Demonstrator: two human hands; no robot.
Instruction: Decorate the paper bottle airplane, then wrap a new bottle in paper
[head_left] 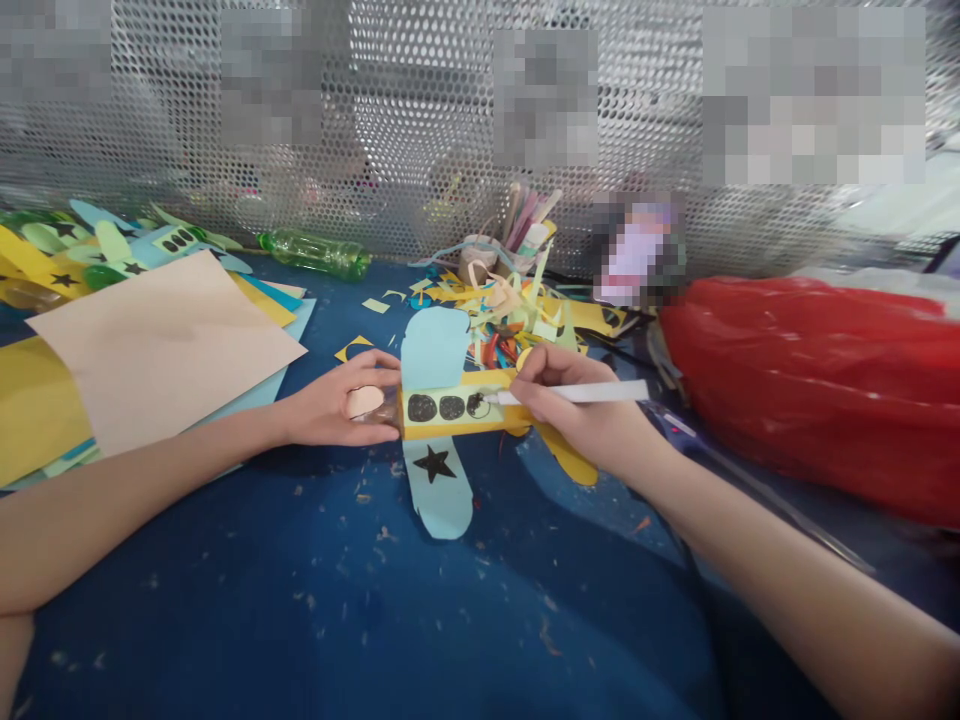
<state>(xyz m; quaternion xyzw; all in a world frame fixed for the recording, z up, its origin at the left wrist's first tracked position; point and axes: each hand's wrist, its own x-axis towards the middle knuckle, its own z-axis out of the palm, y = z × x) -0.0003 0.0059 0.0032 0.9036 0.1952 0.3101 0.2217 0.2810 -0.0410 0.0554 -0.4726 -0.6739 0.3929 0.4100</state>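
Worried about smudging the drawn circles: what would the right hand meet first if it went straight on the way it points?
The right hand would probably meet the plane's yellow body first; whether it already touches there is unclear.

From far away, I am watching a yellow toy plane [450, 431] pointing left over the blue table [375, 600]. Its light blue wings [435, 345] are sticking out on the far and near sides, and a black star [435, 463] is showing on the near one. Three round windows are making a row on a pale green strip [437, 392]; two are showing black, the third only partly. A white pen [600, 391] is leaning sideways, its tip meeting that third window.
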